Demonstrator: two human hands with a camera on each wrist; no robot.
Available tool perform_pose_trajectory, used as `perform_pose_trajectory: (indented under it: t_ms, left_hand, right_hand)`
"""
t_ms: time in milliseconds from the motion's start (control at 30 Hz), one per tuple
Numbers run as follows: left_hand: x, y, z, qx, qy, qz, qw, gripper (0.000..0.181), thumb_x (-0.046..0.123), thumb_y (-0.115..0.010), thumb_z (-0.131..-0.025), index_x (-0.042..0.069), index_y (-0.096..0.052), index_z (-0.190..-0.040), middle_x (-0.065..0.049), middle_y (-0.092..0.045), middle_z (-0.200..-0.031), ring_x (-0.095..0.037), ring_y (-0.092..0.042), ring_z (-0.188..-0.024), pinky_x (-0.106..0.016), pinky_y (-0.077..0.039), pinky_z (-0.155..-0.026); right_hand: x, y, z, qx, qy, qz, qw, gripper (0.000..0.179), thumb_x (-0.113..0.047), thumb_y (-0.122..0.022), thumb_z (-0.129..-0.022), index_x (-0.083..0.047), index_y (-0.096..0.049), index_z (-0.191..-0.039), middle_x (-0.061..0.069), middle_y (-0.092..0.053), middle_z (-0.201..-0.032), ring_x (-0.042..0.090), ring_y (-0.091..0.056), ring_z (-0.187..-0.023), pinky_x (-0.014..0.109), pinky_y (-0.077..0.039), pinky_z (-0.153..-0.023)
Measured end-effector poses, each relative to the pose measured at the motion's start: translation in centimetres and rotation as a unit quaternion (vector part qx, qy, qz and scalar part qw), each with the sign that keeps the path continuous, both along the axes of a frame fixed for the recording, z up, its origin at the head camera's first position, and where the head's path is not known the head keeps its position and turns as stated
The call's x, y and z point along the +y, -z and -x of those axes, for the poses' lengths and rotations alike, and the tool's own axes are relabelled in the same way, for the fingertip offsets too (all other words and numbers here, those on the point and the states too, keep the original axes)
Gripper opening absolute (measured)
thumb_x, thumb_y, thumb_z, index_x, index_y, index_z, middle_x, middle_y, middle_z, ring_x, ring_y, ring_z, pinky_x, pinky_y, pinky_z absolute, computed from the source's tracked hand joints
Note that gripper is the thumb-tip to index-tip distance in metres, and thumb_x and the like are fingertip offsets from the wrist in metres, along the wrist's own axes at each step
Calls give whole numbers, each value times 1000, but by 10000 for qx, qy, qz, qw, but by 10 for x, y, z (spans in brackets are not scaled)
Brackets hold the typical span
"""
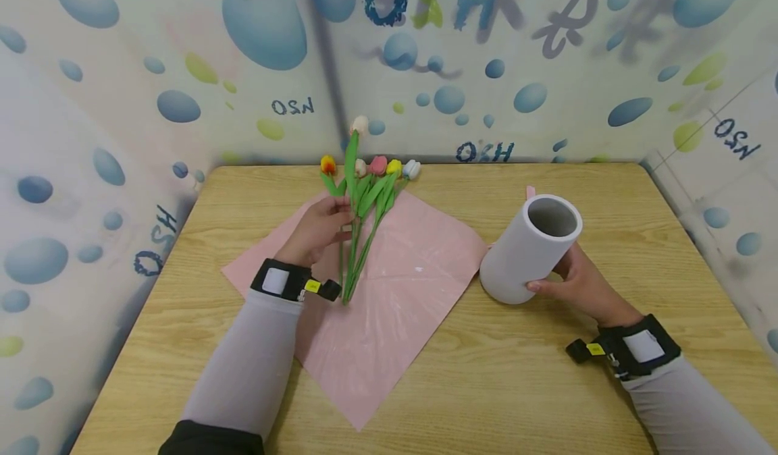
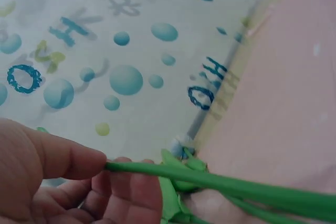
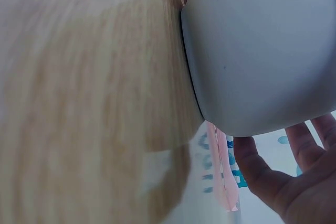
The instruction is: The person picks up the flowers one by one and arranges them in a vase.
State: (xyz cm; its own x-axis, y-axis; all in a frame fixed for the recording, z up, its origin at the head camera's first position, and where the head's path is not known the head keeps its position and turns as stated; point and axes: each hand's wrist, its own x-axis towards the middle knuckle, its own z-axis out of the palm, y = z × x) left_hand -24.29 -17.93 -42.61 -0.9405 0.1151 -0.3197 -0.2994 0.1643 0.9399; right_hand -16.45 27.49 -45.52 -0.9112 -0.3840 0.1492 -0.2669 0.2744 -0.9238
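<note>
My left hand (image 1: 315, 231) pinches a green stem (image 2: 226, 183), thumb against fingers, among tulips (image 1: 368, 197) over a pink sheet (image 1: 419, 266); my right hand (image 1: 580, 286) wraps the white vase (image 1: 516, 256), thumb on the near side, on the wooden table (image 1: 462, 381) just right of the sheet; a light pinch should spare the stem from creasing; a firm right grip low down should stop the vase tipping.
</note>
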Motion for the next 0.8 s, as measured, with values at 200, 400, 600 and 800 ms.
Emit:
perform_pose_trajectory:
  t_ms: [200,400,600,800]
  left_hand:
    - [4,-9,-4,54,-69,-832,9965,41,11,-47,-111,6,-38,-150,-5,-53,-128,-17,-58,-111,-22,-57,-84]
    - [9,-9,-6,133,-298,-1418,9894,30,12,-52,-109,17,-46,-138,2,-55,-111,-13,-60,-98,-23,-60,-79]
    - [12,-8,-8,366,-615,-1981,9776,26,8,-57,-106,21,-53,-128,2,-60,-107,-12,-65,-93,-25,-62,-77]
    - [16,-12,-11,517,-716,-2245,9705,29,4,-58,-104,21,-52,-128,3,-60,-104,-11,-65,-90,-27,-63,-78]
  right_hand:
    - [0,1,0,28,-20,-12,10000,95,15,-78,-81,-18,-30,-156,-7,-55,-143,4,-58,-125,12,-47,-100]
    - [0,1,-1,1,-5,-35,10000,95,14,-78,-81,-18,-30,-156,-8,-55,-142,4,-58,-125,12,-47,-99]
    - [0,1,-1,-1,-14,-8,10000,94,14,-78,-81,-17,-31,-156,-7,-55,-142,4,-58,-124,13,-48,-99]
    - [0,0,-1,-12,-17,-5,10000,94,14,-78,-81,-18,-31,-157,-6,-55,-143,5,-58,-125,13,-47,-99]
